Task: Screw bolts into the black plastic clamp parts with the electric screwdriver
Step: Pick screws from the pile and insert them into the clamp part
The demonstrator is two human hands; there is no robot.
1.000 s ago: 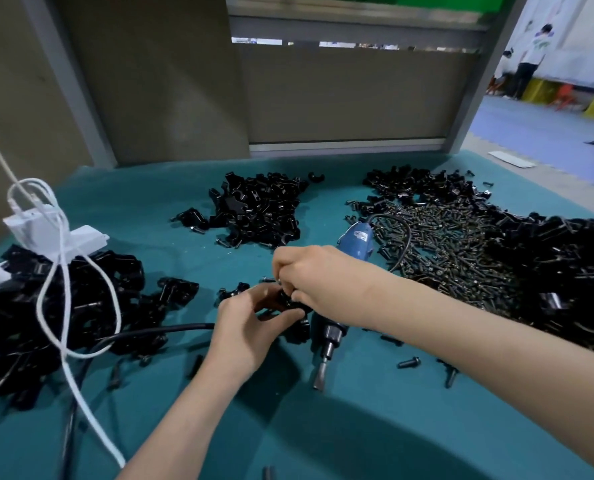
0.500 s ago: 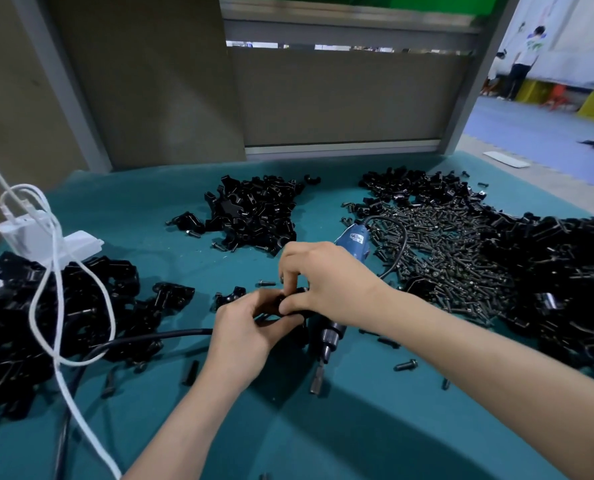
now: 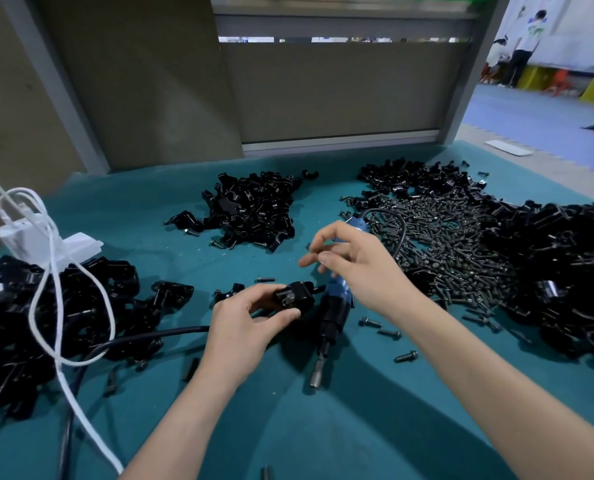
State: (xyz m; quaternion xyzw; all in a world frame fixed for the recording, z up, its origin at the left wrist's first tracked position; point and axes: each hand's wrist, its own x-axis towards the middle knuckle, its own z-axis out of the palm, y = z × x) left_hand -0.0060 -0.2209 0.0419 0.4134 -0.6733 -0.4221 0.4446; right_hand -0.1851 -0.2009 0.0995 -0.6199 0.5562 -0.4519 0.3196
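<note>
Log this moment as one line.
left hand: holds clamp part, bolt in it | right hand: relaxed, above screwdriver | screwdriver: lying on table

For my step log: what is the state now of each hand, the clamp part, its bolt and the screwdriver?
left hand, holds the clamp part
right hand, in the air, loosely curled, empty
clamp part, held, bolt side up
bolt, set in the clamp part
electric screwdriver, lying on the cloth, unheld

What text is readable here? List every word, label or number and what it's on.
No text can be read anywhere.
Blue electric screwdriver: no legible label.
Far person's shirt: green print, too blurred to read.
Black clamp part in the left hand: no marking visible.
</note>
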